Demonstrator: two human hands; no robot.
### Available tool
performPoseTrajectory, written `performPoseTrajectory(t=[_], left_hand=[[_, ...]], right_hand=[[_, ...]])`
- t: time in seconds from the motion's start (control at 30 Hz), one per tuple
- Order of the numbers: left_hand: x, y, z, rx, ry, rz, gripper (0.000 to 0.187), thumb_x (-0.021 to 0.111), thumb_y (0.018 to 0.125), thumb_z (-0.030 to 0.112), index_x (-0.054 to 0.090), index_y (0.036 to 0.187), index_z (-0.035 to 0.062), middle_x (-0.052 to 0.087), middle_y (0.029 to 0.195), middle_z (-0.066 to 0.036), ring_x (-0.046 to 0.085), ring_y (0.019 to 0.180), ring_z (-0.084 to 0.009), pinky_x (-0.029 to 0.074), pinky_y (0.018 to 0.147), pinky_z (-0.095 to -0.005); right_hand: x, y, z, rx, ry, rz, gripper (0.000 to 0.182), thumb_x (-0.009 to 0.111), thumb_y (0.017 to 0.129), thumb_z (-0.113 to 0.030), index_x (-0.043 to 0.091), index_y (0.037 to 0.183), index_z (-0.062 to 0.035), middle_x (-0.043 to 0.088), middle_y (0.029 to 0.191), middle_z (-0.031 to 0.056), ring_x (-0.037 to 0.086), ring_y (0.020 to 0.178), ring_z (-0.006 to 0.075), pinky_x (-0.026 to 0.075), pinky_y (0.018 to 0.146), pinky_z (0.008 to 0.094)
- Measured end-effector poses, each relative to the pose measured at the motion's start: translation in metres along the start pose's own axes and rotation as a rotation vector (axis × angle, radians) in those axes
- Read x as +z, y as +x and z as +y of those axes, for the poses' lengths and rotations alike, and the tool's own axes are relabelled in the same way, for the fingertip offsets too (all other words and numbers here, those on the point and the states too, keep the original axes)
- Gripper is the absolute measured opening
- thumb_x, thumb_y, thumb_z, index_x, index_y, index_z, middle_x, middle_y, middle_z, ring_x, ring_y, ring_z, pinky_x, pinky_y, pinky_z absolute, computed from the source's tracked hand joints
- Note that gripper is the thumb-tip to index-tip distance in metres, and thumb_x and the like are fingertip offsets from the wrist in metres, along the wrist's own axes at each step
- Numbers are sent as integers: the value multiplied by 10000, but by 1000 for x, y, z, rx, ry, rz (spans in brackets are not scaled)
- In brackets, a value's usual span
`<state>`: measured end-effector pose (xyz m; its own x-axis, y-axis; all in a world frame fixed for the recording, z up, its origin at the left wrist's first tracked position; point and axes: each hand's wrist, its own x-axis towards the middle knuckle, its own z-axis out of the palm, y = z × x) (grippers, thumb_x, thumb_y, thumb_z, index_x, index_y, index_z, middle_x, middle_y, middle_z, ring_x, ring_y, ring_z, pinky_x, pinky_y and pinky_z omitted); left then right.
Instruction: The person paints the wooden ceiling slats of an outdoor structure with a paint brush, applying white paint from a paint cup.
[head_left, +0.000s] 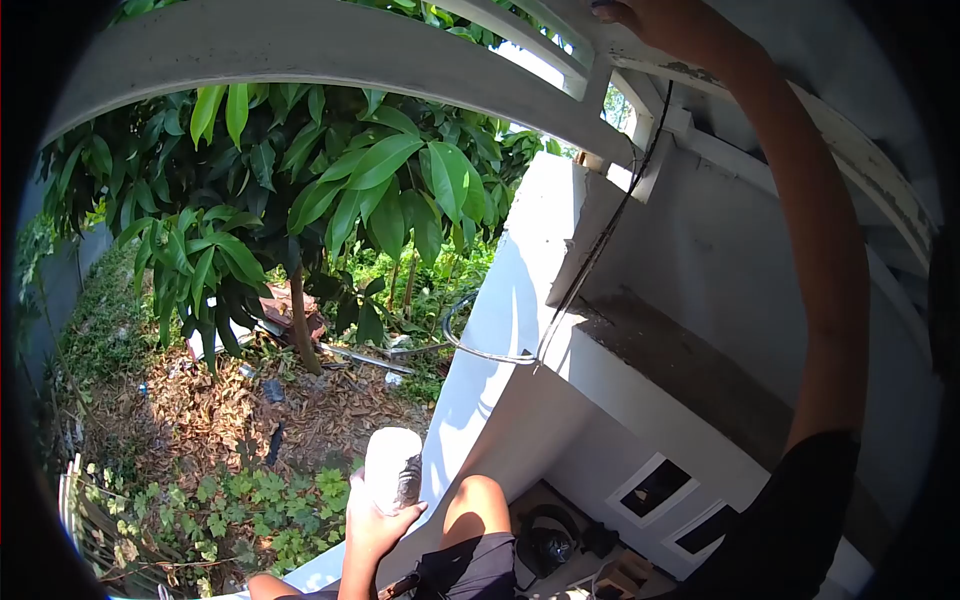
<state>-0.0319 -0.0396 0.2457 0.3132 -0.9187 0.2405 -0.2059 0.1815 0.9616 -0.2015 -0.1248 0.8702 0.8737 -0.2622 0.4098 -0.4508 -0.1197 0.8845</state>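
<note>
My left hand [378, 515] is closed round a white object with dark marks on one side [393, 462], held upright above my lap at the lower middle; I cannot make out exactly what it is. My right arm reaches up along the right side of the view. At the top edge, my right hand [665, 22] lies against or near the pale beam [700, 75] under the roof. Its fingers are partly cut off by the frame and dark, so their grip is unclear.
A white wall [545, 215] with dark cables [600, 245] runs down the middle. Leafy branches [380, 190] hang left, over ground with dry leaves [230, 415]. Lower right are a ledge [690, 385], small framed openings [655, 488] and a dark round object [548, 540] far below.
</note>
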Motion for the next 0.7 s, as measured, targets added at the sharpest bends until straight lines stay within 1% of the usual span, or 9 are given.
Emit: performPoseTrajectory(t=[0.03, 0.1, 0.23, 0.3, 0.43, 0.5, 0.53, 0.6, 0.7], left_hand=[[-1, 1, 1, -30, -29, -15, 930, 965, 624, 295, 491, 1312, -114, 643, 1203, -254, 685, 1090, -316, 546, 947, -406], [1, 2, -9, 34, 17, -6, 950, 967, 619, 302, 473, 1317, -114, 655, 1182, -257, 686, 1090, -324, 547, 943, -413], [0, 2, -12, -7, -26, 11, 979, 971, 611, 307, 443, 1322, -111, 671, 1148, -261, 688, 1084, -332, 547, 942, -415], [0, 1, -14, -13, -25, 2, 986, 972, 609, 308, 435, 1323, -110, 675, 1140, -262, 689, 1083, -332, 547, 942, -415], [2, 2, -15, -24, -45, -4, 982, 971, 611, 312, 439, 1319, -112, 676, 1138, -266, 690, 1083, -339, 546, 944, -413], [1, 2, -20, -5, -23, 3, 981, 971, 611, 312, 439, 1317, -113, 678, 1133, -265, 691, 1081, -340, 546, 943, -413], [3, 3, -28, 49, 13, 19, 973, 976, 615, 274, 422, 1325, -96, 688, 1126, -251, 702, 1052, -307, 562, 912, -405], [3, 2, -29, 100, 46, 35, 969, 981, 620, 235, 405, 1333, -80, 698, 1119, -237, 713, 1022, -275, 577, 880, -397], [0, 0, -20, 40, 33, 16, 972, 979, 618, 245, 407, 1333, -78, 695, 1130, -249, 711, 1040, -297, 569, 898, -409]], right_hand=[[0, -3, -6, 0, -1, -4, 345, 557, 1044, -253, 609, 1294, -20, 670, 1112, 215, 654, 1030, 380, 512, 903, 484], [-2, -7, -17, 116, 23, -94, 259, 571, 1032, -218, 618, 1182, -13, 663, 1064, 214, 652, 1010, 375, 511, 879, 493], [-18, -2, -19, 163, 184, -69, 211, 594, 1014, -190, 613, 1119, -7, 659, 990, 222, 658, 948, 384, 516, 829, 488], [1, -2, -13, 7, 87, 164, 172, 606, 1000, -162, 592, 1048, 2, 655, 899, 220, 660, 838, 381, 517, 760, 465], [8, -6, -24, -120, 34, 169, 165, 606, 993, -158, 593, 1026, 4, 647, 856, 226, 659, 793, 384, 511, 728, 460], [-21, -2, -43, 247, 314, -63, 172, 596, 996, -165, 603, 1051, -2, 655, 865, 229, 660, 797, 388, 522, 743, 453], [-17, -1, -35, 246, 316, -60, 172, 596, 996, -165, 603, 1051, -2, 655, 865, 229, 660, 797, 388, 522, 743, 453], [-4, 1, -13, -3, 141, 127, 210, 598, 1003, -203, 605, 1062, -2, 662, 864, 228, 667, 786, 373, 527, 738, 447], [9, -18, -47, -20, -30, 246, 207, 602, 1001, -195, 588, 1029, 10, 656, 830, 223, 659, 737, 361, 519, 714, 447]])
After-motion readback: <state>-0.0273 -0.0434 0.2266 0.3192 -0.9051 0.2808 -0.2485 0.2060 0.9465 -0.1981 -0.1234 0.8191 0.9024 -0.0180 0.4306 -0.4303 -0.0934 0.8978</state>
